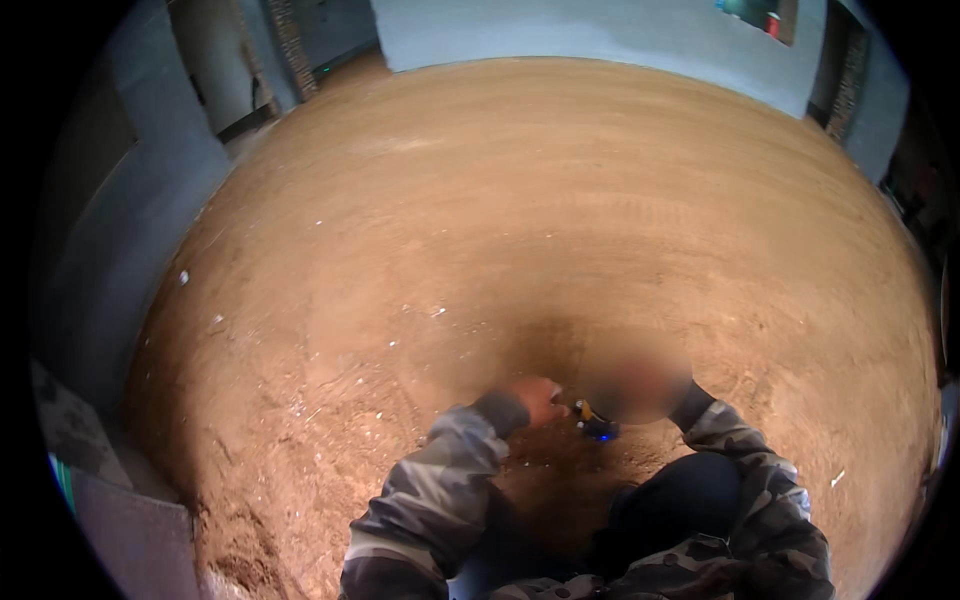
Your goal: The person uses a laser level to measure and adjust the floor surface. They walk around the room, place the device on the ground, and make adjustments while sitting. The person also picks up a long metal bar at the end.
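Low in the head view, both my hands are close together above the dirt floor. My left hand (pixel 541 399) has its fingers curled in toward a small black and yellow object (pixel 597 424) with a blue light on it. Whatever those fingers may pinch is too small to make out. Just right of that object is my right hand (pixel 648 384), smeared by a round blur that hides its fingers. Whether either hand touches the object I cannot tell.
Brown dirt floor (pixel 480 200) with small white scraps spreads ahead. Pale blue walls (pixel 580 35) stand at the back and left, with doorways. A grey slab-like piece (pixel 135 540) is at lower left. My bent knee (pixel 690 495) is below my right hand.
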A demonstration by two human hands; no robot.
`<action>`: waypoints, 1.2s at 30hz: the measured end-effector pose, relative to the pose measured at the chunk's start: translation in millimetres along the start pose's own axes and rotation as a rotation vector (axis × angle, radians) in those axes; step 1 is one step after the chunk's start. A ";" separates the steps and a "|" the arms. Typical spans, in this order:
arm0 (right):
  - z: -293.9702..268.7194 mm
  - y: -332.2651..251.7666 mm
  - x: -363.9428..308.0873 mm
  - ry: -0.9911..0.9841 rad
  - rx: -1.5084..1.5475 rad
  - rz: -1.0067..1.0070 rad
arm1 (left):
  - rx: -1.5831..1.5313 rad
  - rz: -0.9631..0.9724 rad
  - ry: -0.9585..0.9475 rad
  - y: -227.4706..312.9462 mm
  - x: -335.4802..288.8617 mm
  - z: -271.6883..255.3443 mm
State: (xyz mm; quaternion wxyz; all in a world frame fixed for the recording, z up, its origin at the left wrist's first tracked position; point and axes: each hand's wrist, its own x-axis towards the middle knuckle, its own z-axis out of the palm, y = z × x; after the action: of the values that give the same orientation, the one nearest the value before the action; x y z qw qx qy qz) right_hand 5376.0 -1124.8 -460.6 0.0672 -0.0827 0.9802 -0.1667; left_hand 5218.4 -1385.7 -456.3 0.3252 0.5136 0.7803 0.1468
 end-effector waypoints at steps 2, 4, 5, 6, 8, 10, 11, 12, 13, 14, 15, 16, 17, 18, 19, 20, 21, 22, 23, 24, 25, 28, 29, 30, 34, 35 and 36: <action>1.7 -2.5 5.6 -0.020 0.004 0.000 | -0.007 -0.016 0.011 -1.6 -4.2 1.4; 4.7 -4.0 9.3 -0.036 0.010 -0.004 | -0.024 -0.030 0.005 -5.4 -5.8 2.8; 5.4 -4.1 9.9 -0.041 0.013 -0.007 | -0.028 -0.029 0.010 -5.6 -6.6 3.8; 7.3 -4.8 11.6 -0.045 0.018 -0.004 | -0.032 -0.026 0.012 -5.8 -7.7 5.2; 3.8 -0.8 7.4 -0.047 0.013 0.004 | -0.011 -0.006 -0.004 11.3 -10.1 -7.5; 2.7 2.1 5.0 -0.048 0.008 0.014 | 0.026 0.008 -0.053 34.9 -16.5 -23.6; 3.6 2.1 5.5 -0.050 0.011 0.018 | 0.015 0.006 -0.053 33.7 -16.0 -23.6; 3.7 2.6 5.9 -0.052 0.011 0.018 | 0.004 0.006 -0.054 31.9 -15.2 -22.7; 3.9 2.2 7.2 -0.054 0.010 0.014 | -0.008 0.003 -0.054 30.1 -14.8 -21.3; 3.8 0.1 8.5 -0.056 0.013 0.012 | 0.002 0.004 -0.039 21.3 -11.1 -14.1; 3.5 -2.0 10.4 -0.056 0.013 0.009 | 0.011 0.005 -0.023 7.6 -3.0 -2.9; 4.3 -1.9 11.6 -0.058 0.016 0.013 | 0.020 0.008 -0.013 3.7 -0.2 0.8; 4.9 -2.9 12.1 -0.059 0.017 0.010 | 0.011 0.017 0.010 -0.4 1.2 4.7; 6.2 -3.5 13.0 -0.060 0.017 0.008 | 0.003 0.024 0.033 -4.8 1.8 8.4; 6.8 -2.8 12.2 -0.060 0.018 0.017 | -0.006 0.038 0.055 -0.1 -0.2 5.2; 8.4 -2.8 11.3 -0.063 0.018 0.021 | 0.002 0.027 0.008 4.7 -1.1 1.0; 8.4 -1.0 10.5 -0.064 0.019 0.022 | 0.010 0.016 -0.040 9.9 -1.2 -4.3; 9.1 0.0 7.6 -0.063 0.012 0.029 | 0.020 0.009 -0.087 20.1 -3.8 -12.7; 10.0 0.6 7.0 -0.063 0.019 0.029 | 0.005 0.003 -0.072 25.9 -9.1 -17.3; 11.1 0.5 7.1 -0.062 0.019 0.027 | -0.010 -0.003 -0.058 30.4 -14.4 -21.2; 12.5 -0.2 8.1 -0.063 0.022 0.023 | -0.028 -0.012 -0.042 31.3 -18.3 -22.4; 14.8 -0.7 10.5 -0.063 0.023 0.013 | -0.018 0.018 -0.070 21.0 -12.9 -17.1; 14.7 -0.6 10.6 -0.064 0.025 0.014 | -0.048 0.002 -0.063 17.5 -11.3 -14.6; 15.2 -1.1 11.6 -0.064 0.025 0.014 | -0.077 -0.015 -0.056 14.2 -9.9 -12.2; 17.7 -1.1 14.1 -0.067 0.028 0.006 | -0.066 -0.016 -0.036 12.3 -7.5 -10.0; 17.9 -0.8 14.6 -0.068 0.030 0.002 | -0.054 -0.020 -0.038 13.1 -8.0 -11.3; 19.6 -1.5 15.5 -0.070 0.029 -0.001 | -0.042 -0.023 -0.040 14.7 -8.4 -12.6</action>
State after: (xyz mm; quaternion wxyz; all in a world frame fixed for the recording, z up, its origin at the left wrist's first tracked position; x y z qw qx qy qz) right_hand 5364.1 -1135.3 -480.1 0.1028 -0.0880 0.9747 -0.1778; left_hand 5222.6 -1385.6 -435.6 0.3532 0.5004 0.7763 0.1490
